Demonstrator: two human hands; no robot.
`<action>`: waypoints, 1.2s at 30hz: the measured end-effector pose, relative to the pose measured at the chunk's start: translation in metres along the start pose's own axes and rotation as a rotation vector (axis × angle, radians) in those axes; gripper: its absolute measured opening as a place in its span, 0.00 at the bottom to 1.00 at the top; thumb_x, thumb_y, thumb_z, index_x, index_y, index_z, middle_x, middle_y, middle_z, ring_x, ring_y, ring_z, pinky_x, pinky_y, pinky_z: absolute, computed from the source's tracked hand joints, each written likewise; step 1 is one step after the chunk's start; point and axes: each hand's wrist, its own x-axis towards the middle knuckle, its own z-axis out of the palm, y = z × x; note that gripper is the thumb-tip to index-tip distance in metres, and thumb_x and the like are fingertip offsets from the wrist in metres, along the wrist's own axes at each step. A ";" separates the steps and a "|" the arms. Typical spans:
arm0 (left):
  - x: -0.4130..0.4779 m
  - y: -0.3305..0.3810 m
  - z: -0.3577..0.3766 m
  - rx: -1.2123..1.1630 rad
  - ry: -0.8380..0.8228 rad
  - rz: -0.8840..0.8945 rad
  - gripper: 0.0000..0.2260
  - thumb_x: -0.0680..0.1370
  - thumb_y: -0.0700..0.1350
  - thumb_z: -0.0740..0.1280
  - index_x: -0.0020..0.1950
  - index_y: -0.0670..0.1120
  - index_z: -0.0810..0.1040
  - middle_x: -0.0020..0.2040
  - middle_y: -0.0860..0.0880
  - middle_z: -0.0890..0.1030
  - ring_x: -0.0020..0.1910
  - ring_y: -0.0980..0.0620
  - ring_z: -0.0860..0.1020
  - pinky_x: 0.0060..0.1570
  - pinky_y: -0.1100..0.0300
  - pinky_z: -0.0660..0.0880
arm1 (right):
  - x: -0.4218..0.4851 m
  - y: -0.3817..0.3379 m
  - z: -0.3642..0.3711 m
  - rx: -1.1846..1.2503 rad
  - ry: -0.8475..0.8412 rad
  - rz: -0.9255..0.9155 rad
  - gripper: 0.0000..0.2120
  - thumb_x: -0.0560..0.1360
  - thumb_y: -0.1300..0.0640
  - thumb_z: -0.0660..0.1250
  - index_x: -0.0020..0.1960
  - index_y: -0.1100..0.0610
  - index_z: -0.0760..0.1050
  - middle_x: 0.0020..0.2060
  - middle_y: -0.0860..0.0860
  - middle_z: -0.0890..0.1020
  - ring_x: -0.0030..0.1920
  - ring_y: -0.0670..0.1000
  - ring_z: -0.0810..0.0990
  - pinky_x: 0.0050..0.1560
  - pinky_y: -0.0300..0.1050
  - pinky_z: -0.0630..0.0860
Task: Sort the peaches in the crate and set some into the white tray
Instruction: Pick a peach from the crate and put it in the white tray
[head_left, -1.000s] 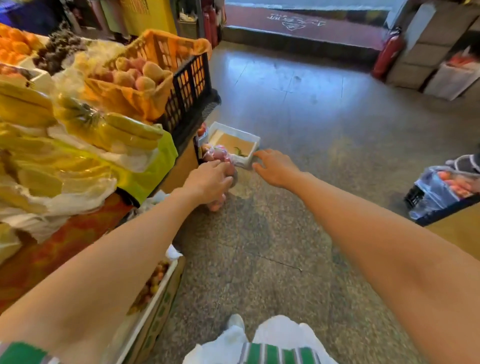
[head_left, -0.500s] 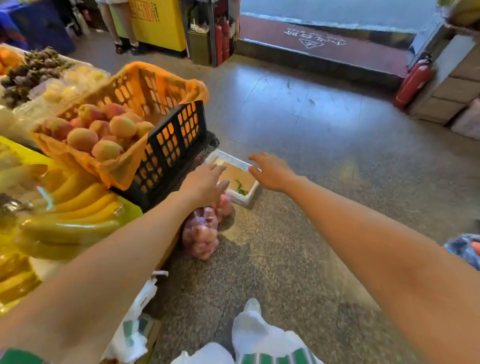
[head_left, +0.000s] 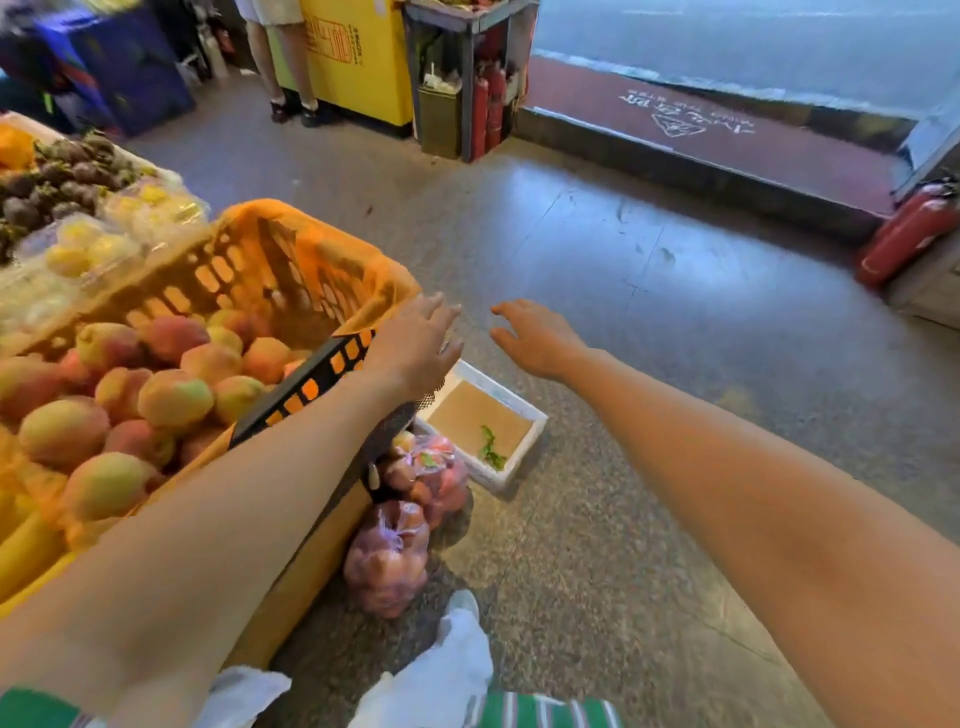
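Note:
An orange-lined black crate (head_left: 311, 364) full of peaches (head_left: 174, 397) stands on the stall at my left. The white tray (head_left: 511, 470) lies on the floor below its corner, with a brown liner and a few green leaves in it, no peaches. My left hand (head_left: 415, 345) hovers at the crate's near right corner, fingers spread and holding nothing. My right hand (head_left: 535, 338) hangs in the air above the tray's far side, fingers relaxed and empty.
Two net bags of reddish fruit (head_left: 405, 519) hang beside the stall, next to the tray. Behind the crate lie boxed yellow fruit (head_left: 93, 249) and dark fruit (head_left: 57, 176). A person's legs (head_left: 283, 67) stand by a yellow cabinet (head_left: 358, 57). A red fire extinguisher (head_left: 906, 234) lies at the right.
Both hands have lifted up off the white tray, which now sits on the floor; the view has risen and the left hand has come up beside the crate's corner.

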 end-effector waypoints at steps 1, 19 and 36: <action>0.014 -0.005 -0.002 0.009 0.010 0.000 0.23 0.82 0.50 0.58 0.76 0.46 0.61 0.77 0.43 0.59 0.76 0.43 0.57 0.73 0.51 0.55 | 0.015 0.002 -0.005 0.004 -0.003 -0.011 0.22 0.82 0.50 0.54 0.73 0.56 0.64 0.71 0.57 0.69 0.70 0.58 0.68 0.68 0.55 0.67; 0.103 -0.060 0.001 0.017 0.011 -0.518 0.31 0.81 0.52 0.60 0.77 0.38 0.54 0.78 0.41 0.54 0.77 0.44 0.53 0.74 0.54 0.51 | 0.212 -0.028 -0.025 0.045 -0.212 -0.547 0.21 0.81 0.53 0.58 0.72 0.57 0.66 0.69 0.58 0.72 0.69 0.59 0.69 0.68 0.55 0.65; -0.004 -0.029 0.019 -0.031 0.183 -0.855 0.25 0.82 0.52 0.58 0.77 0.47 0.59 0.76 0.47 0.63 0.75 0.48 0.59 0.74 0.51 0.57 | 0.199 -0.085 0.020 -0.230 -0.201 -0.927 0.25 0.82 0.46 0.51 0.76 0.56 0.59 0.75 0.55 0.64 0.76 0.58 0.54 0.73 0.55 0.57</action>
